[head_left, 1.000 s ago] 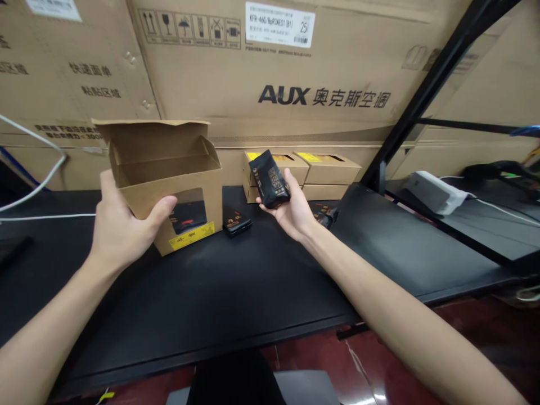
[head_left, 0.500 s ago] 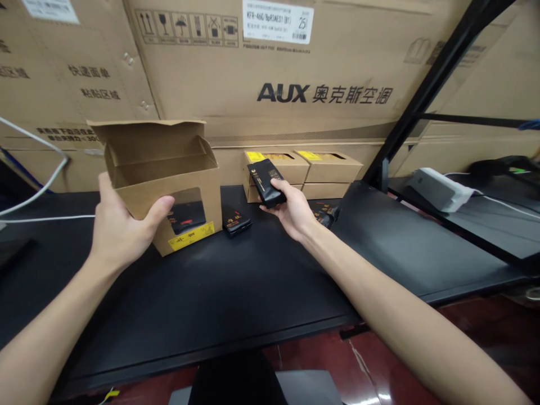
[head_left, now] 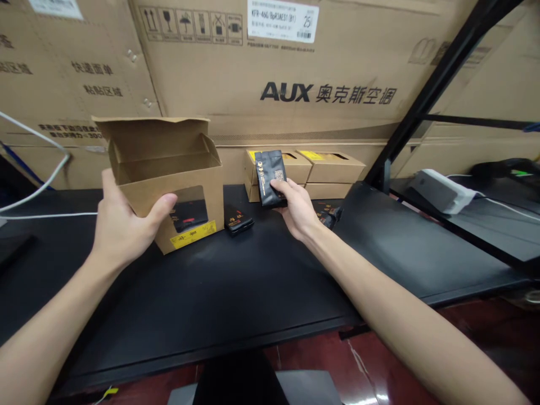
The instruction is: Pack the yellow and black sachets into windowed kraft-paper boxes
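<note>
My left hand (head_left: 122, 225) grips the left side of an open brown cardboard box (head_left: 169, 174) with a window and a yellow label, standing on the black table (head_left: 219, 287). A black pouch shows through the window. My right hand (head_left: 297, 208) holds a black pouch (head_left: 270, 177) upright, to the right of the box. Another black pouch (head_left: 238, 218) lies on the table between the box and my right hand.
Closed brown boxes with yellow labels (head_left: 324, 169) are stacked at the back. More black pouches (head_left: 329, 214) lie behind my right wrist. Large AUX cartons (head_left: 295, 73) form the back wall. A black frame post (head_left: 422, 95) and a white device (head_left: 439, 191) stand at right; white cables (head_left: 37, 185) at left.
My right hand has turned the black pouch from tilted to upright and kept it near the stacked boxes. The left hand and the open box have stayed in place.
</note>
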{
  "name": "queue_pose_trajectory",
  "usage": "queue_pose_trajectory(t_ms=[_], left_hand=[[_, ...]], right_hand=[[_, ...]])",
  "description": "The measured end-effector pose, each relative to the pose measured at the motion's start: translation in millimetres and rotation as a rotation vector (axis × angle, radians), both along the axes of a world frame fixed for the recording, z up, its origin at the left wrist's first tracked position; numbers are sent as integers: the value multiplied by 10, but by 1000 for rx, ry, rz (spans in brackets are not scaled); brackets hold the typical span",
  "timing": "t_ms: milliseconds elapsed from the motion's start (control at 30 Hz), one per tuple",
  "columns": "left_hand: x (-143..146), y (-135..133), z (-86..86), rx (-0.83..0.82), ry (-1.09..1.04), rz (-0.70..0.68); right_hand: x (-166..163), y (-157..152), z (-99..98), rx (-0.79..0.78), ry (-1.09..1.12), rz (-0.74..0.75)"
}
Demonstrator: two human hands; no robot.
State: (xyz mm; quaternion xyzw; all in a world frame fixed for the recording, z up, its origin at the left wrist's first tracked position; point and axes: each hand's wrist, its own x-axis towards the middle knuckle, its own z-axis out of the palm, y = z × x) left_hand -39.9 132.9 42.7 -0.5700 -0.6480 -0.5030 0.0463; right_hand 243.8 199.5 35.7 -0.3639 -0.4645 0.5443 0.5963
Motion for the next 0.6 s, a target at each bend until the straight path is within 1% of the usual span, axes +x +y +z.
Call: queue_pose_trajectory(t_ms=[300,600], left_hand=[[16,4,10,0,1,10],[-4,11,-2,12,18,21]], right_hand=[[5,68,-50,44,-61,-47],[23,89,-72,112,-84,-42]])
